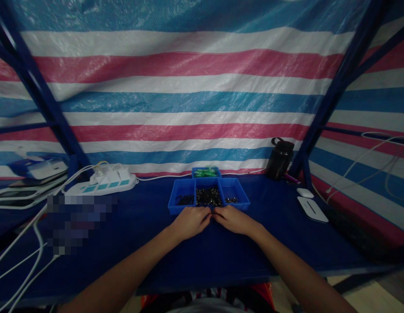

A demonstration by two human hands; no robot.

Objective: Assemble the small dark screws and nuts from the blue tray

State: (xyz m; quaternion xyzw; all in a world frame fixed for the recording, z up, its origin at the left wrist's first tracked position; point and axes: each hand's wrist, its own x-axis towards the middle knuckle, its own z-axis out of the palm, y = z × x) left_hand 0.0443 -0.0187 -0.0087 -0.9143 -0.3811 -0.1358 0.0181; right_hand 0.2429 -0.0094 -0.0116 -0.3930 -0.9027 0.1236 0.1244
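My left hand (191, 221) and my right hand (232, 218) meet at the fingertips, just in front of a row of blue bins. Both are closed in a pinch, and whatever lies between the fingers is too small to make out. The left bin (171, 202) holds some black pieces (185, 200). In the middle bin is a heap of small dark and shiny parts (208, 196). A few small metallic parts (231, 200) lie in the right bin (234, 187). Behind them, a smaller blue bin (193, 175) contains green pieces (205, 172).
A white power strip (105, 187) with plugs and cables stands at the left, near stacked devices (22, 193). A black bottle (280, 158) is at the back right, with a white flat box (312, 208) nearer. Blue metal posts (335, 95) and a striped tarp (195, 102) enclose the table (202, 261).
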